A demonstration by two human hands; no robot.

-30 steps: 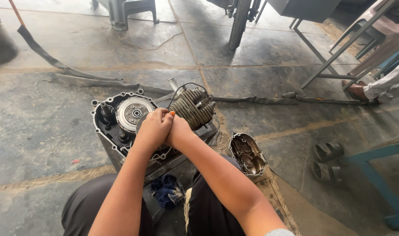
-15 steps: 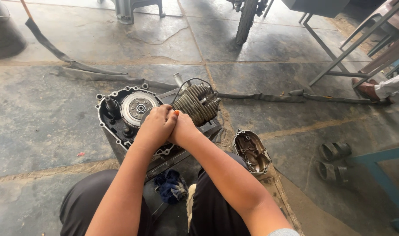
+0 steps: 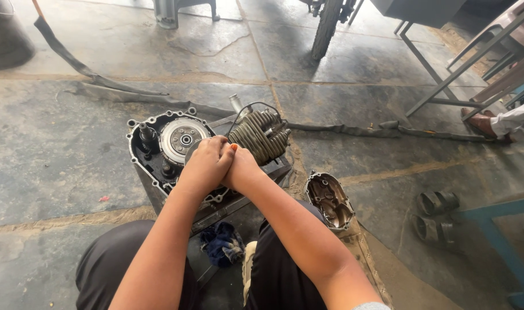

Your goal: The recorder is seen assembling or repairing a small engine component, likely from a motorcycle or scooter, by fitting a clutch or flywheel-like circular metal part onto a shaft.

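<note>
Desk: On the workshop floor, what do we see, left to right?

Photographer: An opened motorcycle engine (image 3: 216, 155) stands on the concrete floor (image 3: 55, 155), clutch plate (image 3: 183, 139) exposed. The left hand (image 3: 207, 166) and right hand (image 3: 240, 171) press together over it, fingers curled tight; whatever they grip is hidden.

Desk: Advice for the work?

Photographer: Probably steady, square pressure, wrists clear of the casing's rim. The removed cover (image 3: 329, 201) lies just right; open floor spreads left, a blue rag (image 3: 221, 244) lies between the knees, and a table frame (image 3: 439, 74) crowds the far right.
</note>
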